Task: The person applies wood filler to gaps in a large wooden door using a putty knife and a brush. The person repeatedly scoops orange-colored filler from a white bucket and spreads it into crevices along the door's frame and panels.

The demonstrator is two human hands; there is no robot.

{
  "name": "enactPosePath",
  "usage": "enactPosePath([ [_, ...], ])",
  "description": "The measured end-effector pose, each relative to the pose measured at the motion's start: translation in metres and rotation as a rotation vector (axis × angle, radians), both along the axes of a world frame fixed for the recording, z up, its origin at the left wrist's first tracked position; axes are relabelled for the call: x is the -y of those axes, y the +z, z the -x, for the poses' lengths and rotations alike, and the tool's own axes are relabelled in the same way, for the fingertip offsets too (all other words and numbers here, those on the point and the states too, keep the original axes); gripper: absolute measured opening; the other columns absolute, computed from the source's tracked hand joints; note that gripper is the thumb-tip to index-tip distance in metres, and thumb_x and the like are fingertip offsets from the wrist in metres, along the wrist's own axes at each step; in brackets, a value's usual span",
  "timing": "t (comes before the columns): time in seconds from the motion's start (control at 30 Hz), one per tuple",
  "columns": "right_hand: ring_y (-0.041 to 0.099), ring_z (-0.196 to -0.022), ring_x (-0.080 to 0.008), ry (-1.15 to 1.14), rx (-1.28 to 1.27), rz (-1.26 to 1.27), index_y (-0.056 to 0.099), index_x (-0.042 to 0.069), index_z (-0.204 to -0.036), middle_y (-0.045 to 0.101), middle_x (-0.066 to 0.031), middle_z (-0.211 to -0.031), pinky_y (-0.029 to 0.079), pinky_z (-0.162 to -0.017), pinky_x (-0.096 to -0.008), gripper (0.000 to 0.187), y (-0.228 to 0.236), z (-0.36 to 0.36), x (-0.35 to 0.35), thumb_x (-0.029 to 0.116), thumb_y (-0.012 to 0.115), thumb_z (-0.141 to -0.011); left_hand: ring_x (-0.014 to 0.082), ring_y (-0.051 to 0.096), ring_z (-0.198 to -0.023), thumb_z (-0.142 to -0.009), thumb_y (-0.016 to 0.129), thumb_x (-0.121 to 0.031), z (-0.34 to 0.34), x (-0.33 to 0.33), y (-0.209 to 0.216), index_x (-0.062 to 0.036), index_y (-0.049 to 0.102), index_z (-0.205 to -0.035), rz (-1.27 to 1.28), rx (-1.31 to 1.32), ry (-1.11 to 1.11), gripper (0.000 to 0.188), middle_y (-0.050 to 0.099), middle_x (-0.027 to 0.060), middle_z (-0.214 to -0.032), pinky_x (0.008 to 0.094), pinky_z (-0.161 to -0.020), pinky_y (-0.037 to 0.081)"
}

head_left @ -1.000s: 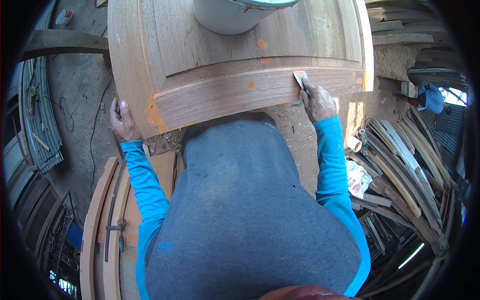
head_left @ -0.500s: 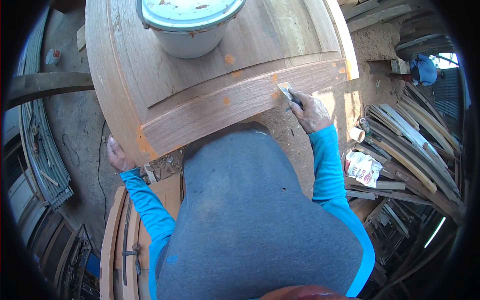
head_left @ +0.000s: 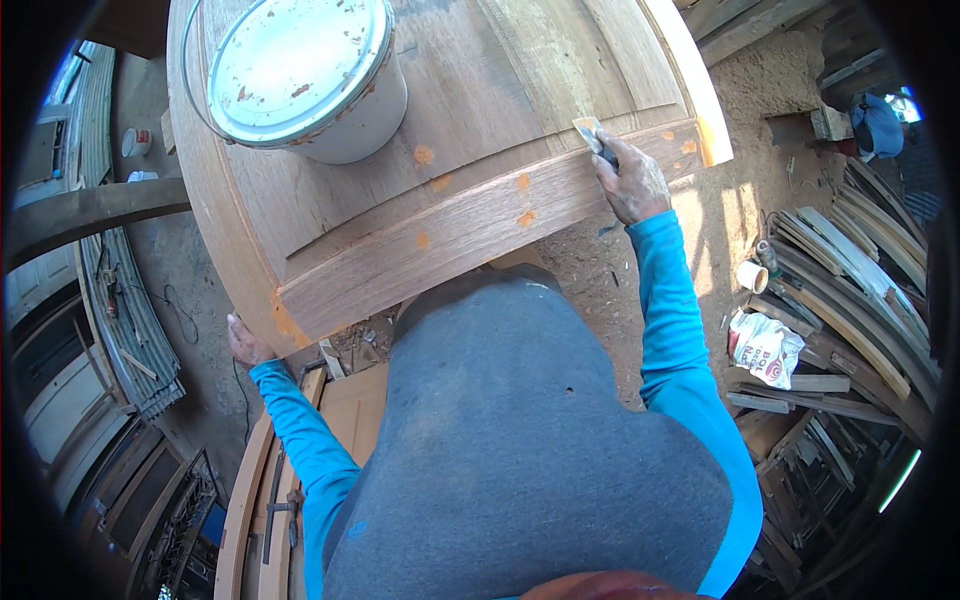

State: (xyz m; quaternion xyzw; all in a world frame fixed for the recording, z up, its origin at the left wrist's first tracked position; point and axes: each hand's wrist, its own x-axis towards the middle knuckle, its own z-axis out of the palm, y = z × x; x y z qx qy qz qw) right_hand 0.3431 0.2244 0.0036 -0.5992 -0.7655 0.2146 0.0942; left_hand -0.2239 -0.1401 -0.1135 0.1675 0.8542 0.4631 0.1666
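A paneled wooden door (head_left: 470,225) lies flat before me, with several orange filler patches on its near rail. My right hand (head_left: 635,182) is closed around a small putty knife (head_left: 587,128). The knife's blade points away from me, over the step between the rail and the raised panel. Whether the blade touches the wood, I cannot tell. At the door's near left corner, my left hand (head_left: 248,342) grips the edge; part of its fingers is hidden. A lidded white bucket (head_left: 355,115) with a wire handle stands on the door, left of the middle.
Stacked wood strips (head_left: 850,300) lie at the right, beside a white printed sack (head_left: 765,348) and a small cup (head_left: 751,276). Another person (head_left: 877,125) is at the far right. Corrugated sheets (head_left: 140,330) lie at the left. More wooden panels (head_left: 355,410) sit by my left arm.
My right hand has moved the putty knife away from me and slightly right, off the patch on the rail. The view has shifted; my left hand stays at the corner.
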Motion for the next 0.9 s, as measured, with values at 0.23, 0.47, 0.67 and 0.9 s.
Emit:
enactPosePath([
  [0.23, 0.065, -0.110, -0.0428, 0.162, 0.113, 0.081, 0.060, 0.008, -0.137, 0.069, -0.0240, -0.114, 0.050, -0.095, -0.0527, 0.042, -0.028, -0.007, -0.022, 0.028, 0.058, -0.099, 0.0211, 0.069, -0.088, -0.110, 0.042, -0.044, -0.002, -0.004, 0.009, 0.0032, 0.072, -0.110, 0.155, -0.083, 0.105, 0.055, 0.075, 0.0127, -0.100, 0.0335, -0.081, 0.054],
  [0.47, 0.065, -0.108, -0.0431, 0.231, 0.165, 0.110, 0.059, 0.010, -0.138, 0.069, -0.0231, -0.111, 0.051, -0.093, -0.0543, 0.043, -0.025, -0.015, -0.028, 0.030, 0.058, -0.100, 0.0222, 0.067, -0.085, -0.108, 0.046, -0.046, -0.009, -0.006, 0.016, 0.0055, 0.072, -0.107, 0.230, -0.173, 0.147, 0.058, 0.075, 0.0150, -0.098, 0.0360, -0.080, 0.053],
  [0.67, 0.066, -0.104, -0.0435, 0.239, 0.138, 0.087, 0.060, 0.008, -0.134, 0.069, -0.0231, -0.109, 0.052, -0.089, -0.0559, 0.040, -0.029, -0.010, -0.032, 0.029, 0.058, -0.100, 0.0229, 0.068, -0.085, -0.108, 0.046, -0.046, -0.009, -0.007, 0.015, 0.0047, 0.073, -0.105, 0.208, -0.139, 0.164, 0.057, 0.076, 0.0148, -0.098, 0.0368, -0.079, 0.053],
  [0.9, 0.069, -0.101, -0.0409, 0.204, -0.212, 0.029, 0.062, 0.000, -0.132, 0.071, -0.0243, -0.109, 0.054, -0.089, -0.0464, 0.038, -0.001, -0.016, 0.001, 0.015, 0.063, -0.097, 0.0259, 0.071, -0.090, -0.108, 0.046, -0.042, -0.005, -0.006, 0.011, 0.0048, 0.073, -0.108, 0.157, -0.141, 0.112, 0.054, 0.076, 0.0163, -0.101, 0.0368, -0.082, 0.054],
])
